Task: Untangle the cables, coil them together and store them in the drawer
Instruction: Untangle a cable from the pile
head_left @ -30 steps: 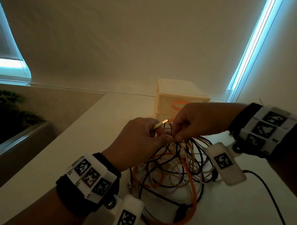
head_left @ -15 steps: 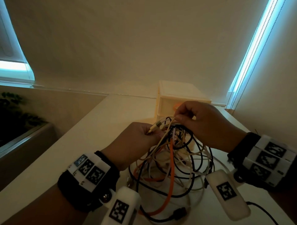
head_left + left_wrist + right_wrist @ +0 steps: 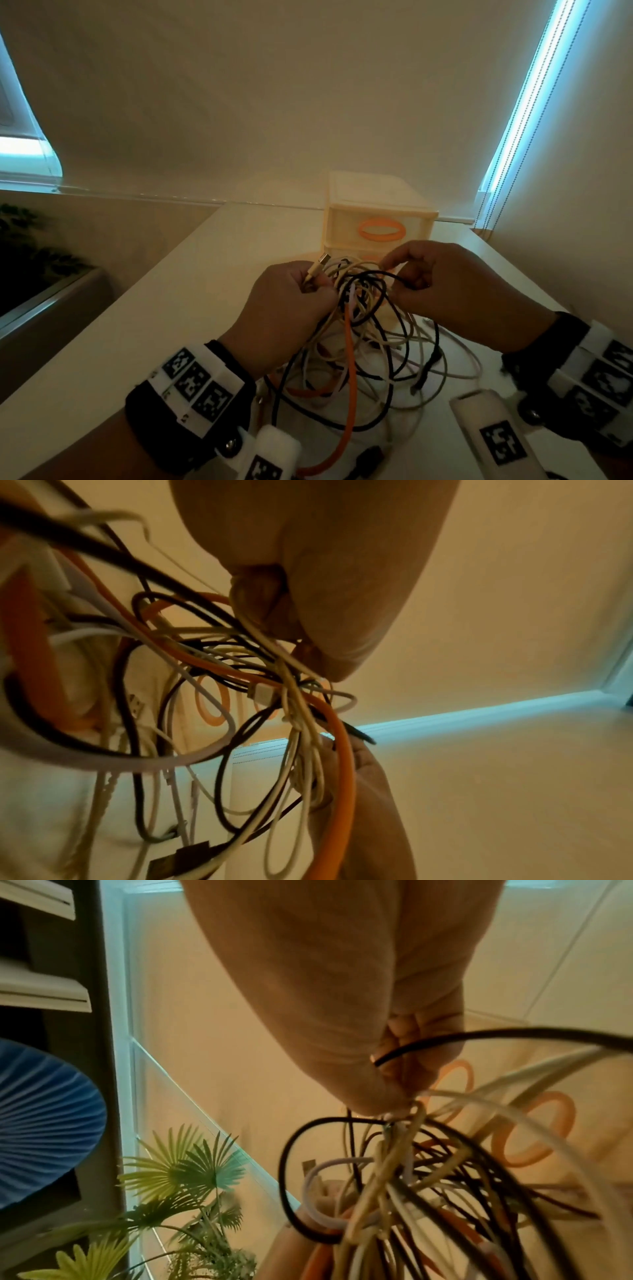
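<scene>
Two hands are working a tangled bundle of black, cream, white and orange cables (image 3: pixel 359 329) above a pale surface (image 3: pixel 144 329), just in front of a small cream plastic drawer unit with oval orange handles (image 3: pixel 378 219). The left hand (image 3: pixel 287 308) is clenching around a cream braided cable with a metal plug (image 3: pixel 317 269), the plug end sticking up past the knuckles, with more strands of the bundle passing through its grip. The right hand (image 3: pixel 445 287) is pinching a thin black cable (image 3: pixel 383 274) between thumb and fingers at the top of the tangle; the right wrist view is showing that black strand crossing under the curled fingers (image 3: pixel 411 1053). The upper part of the bundle is hanging lifted between the two hands, while its lower loops, among them a thick flat orange cable (image 3: pixel 349 394), are lying on the surface below. The drawers are sitting closed. Both wrists are wearing black bands with white marker blocks (image 3: pixel 195 383). A green potted plant (image 3: pixel 192 1183) is standing off to the left beyond the surface edge.
</scene>
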Action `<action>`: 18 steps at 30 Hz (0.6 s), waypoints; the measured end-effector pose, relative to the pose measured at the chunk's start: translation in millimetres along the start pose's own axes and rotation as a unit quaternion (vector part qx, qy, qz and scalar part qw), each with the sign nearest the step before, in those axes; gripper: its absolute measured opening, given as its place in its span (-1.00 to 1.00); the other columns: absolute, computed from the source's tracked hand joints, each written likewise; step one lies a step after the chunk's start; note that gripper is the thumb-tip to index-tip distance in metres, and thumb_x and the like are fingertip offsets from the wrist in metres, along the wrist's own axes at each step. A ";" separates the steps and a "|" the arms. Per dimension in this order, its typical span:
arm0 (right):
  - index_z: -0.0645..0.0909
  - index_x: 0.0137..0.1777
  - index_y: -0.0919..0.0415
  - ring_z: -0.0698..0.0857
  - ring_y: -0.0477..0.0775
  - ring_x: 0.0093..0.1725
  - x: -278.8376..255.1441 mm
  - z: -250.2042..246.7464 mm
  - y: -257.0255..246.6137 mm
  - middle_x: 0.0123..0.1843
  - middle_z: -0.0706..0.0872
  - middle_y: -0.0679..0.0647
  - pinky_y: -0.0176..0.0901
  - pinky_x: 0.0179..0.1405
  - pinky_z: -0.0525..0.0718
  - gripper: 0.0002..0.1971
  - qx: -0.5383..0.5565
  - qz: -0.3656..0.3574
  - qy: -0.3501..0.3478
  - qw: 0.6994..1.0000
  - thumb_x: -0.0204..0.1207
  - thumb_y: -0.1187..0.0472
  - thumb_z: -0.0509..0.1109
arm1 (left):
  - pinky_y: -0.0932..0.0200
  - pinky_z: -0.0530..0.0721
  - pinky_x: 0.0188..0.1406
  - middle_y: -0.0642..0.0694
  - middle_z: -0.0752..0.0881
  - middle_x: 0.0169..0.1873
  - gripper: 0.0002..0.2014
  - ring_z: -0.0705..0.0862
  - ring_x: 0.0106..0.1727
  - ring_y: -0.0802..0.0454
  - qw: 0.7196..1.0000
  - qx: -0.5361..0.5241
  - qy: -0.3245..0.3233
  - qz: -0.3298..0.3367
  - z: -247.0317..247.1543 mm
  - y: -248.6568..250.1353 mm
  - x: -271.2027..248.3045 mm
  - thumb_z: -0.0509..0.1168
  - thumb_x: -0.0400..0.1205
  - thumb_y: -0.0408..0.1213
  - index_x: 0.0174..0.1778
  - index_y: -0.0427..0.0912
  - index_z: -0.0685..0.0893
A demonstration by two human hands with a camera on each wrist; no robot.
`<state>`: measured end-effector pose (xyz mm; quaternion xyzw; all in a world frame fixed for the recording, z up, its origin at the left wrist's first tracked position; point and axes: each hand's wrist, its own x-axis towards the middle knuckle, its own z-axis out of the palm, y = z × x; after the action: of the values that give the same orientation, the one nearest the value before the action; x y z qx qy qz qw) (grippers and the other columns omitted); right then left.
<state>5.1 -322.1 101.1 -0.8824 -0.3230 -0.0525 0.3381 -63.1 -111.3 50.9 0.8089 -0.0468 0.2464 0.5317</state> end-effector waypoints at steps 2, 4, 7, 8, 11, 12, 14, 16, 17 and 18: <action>0.65 0.04 -0.13 0.77 -0.16 -0.29 -1.5 -0.2 -0.2 -0.27 0.82 -0.10 -0.19 -0.17 0.74 -0.70 -0.014 0.000 0.023 1.000 0.42 0.23 0.60 | 0.32 0.42 -0.52 0.07 0.53 -0.62 -0.81 0.42 -0.57 0.20 0.999 0.022 0.044 0.011 -0.4 0.4 0.0 0.37 0.50 -0.25 -0.42 -0.20 0.67; 0.63 0.00 -0.12 0.73 -0.19 -0.28 -5.1 -0.3 0.7 -0.31 0.78 -0.08 -0.40 -0.27 0.65 -0.71 -0.036 -0.010 0.075 0.997 0.42 0.25 0.58 | 0.17 0.43 -0.51 0.03 0.48 -0.63 -0.76 0.41 -0.55 0.18 0.994 0.039 0.106 0.011 -5.0 -1.2 3.7 0.37 0.53 -0.24 -0.45 -0.20 0.61; 0.62 0.00 -0.04 0.70 -0.18 -0.29 -15.5 -0.3 1.8 -0.39 0.70 -0.06 -0.39 -0.35 0.64 -0.72 -0.057 -0.030 0.129 0.990 0.41 0.29 0.56 | 0.06 0.42 -0.45 0.00 0.45 -0.60 -0.69 0.37 -0.52 0.11 0.986 0.026 0.165 -0.025 -13.7 -0.8 8.8 0.34 0.63 -0.30 -0.43 -0.27 0.52; 0.61 0.00 -0.01 0.69 -0.18 -0.30 -18.2 -1.2 3.7 -0.42 0.67 -0.05 -0.40 -0.39 0.58 -0.72 -0.067 -0.037 0.153 0.985 0.40 0.31 0.55 | 0.09 0.39 -0.47 0.00 0.42 -0.60 -0.66 0.34 -0.53 0.11 0.984 0.012 0.175 -0.036 -16.0 0.0 9.7 0.32 0.65 -0.30 -0.45 -0.22 0.46; 0.59 -0.06 0.01 0.63 -0.14 -0.41 -22.7 -10.3 14.9 -0.43 0.62 -0.08 -0.28 -0.37 0.54 -0.75 -0.088 -0.022 0.237 0.967 0.42 0.36 0.51 | 0.22 0.36 -0.60 -0.10 0.43 -0.56 -0.66 0.34 -0.57 0.11 0.977 -0.037 0.192 -0.081 -22.8 2.2 14.9 0.25 0.69 -0.29 -0.43 -0.20 0.44; 0.60 -0.08 -0.01 0.64 -0.11 -0.43 -23.5 -13.4 18.1 -0.36 0.68 -0.06 -0.19 -0.33 0.64 -0.76 -0.073 0.005 0.233 0.970 0.44 0.36 0.49 | 0.25 0.38 -0.63 -0.13 0.44 -0.56 -0.68 0.36 -0.59 0.12 0.975 -0.071 0.180 -0.108 -25.1 2.5 16.4 0.24 0.70 -0.30 -0.40 -0.22 0.46; 0.66 -0.10 -0.08 0.70 0.10 -0.37 -26.2 -15.4 22.0 -0.24 0.77 0.06 0.13 -0.22 0.78 -0.77 -0.031 0.046 0.168 0.984 0.47 0.34 0.47 | 0.21 0.44 -0.56 -0.16 0.50 -0.53 -0.72 0.43 -0.57 0.06 0.972 -0.144 0.119 -0.139 -27.0 1.2 17.8 0.26 0.72 -0.29 -0.34 -0.26 0.54; 0.65 -0.01 -0.20 0.75 0.13 -0.26 -27.1 -13.1 20.2 -0.21 0.77 0.08 0.11 -0.17 0.80 -0.70 -0.024 0.038 0.082 0.996 0.49 0.30 0.48 | 0.14 0.46 -0.51 -0.22 0.54 -0.48 -0.75 0.45 -0.54 -0.02 0.975 -0.169 0.067 -0.131 -22.8 1.5 15.2 0.28 0.73 -0.26 -0.25 -0.27 0.66; 0.60 0.07 -0.26 0.77 0.05 -0.17 -27.5 -12.2 19.4 -0.15 0.75 0.02 -0.05 -0.17 0.80 -0.64 -0.030 0.031 0.041 0.998 0.50 0.27 0.51 | 0.14 0.46 -0.49 -0.18 0.55 -0.49 -0.75 0.45 -0.53 -0.01 0.980 -0.153 0.049 -0.116 -19.3 1.4 13.5 0.29 0.74 -0.26 -0.24 -0.25 0.69; 0.53 0.18 -0.32 0.76 -0.05 -0.06 -27.5 -12.5 18.6 -0.03 0.72 -0.08 -0.20 -0.15 0.76 -0.55 -0.034 0.029 0.003 0.999 0.49 0.24 0.53 | 0.18 0.45 -0.50 -0.10 0.55 -0.53 -0.75 0.45 -0.55 0.04 0.986 -0.129 0.037 -0.099 -16.1 2.5 11.9 0.29 0.74 -0.26 -0.24 -0.24 0.70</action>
<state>-3.7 -355.2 91.7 -0.9022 -0.2947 -0.0562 0.3098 -59.2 -95.9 63.3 0.7245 0.0215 0.2139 0.6549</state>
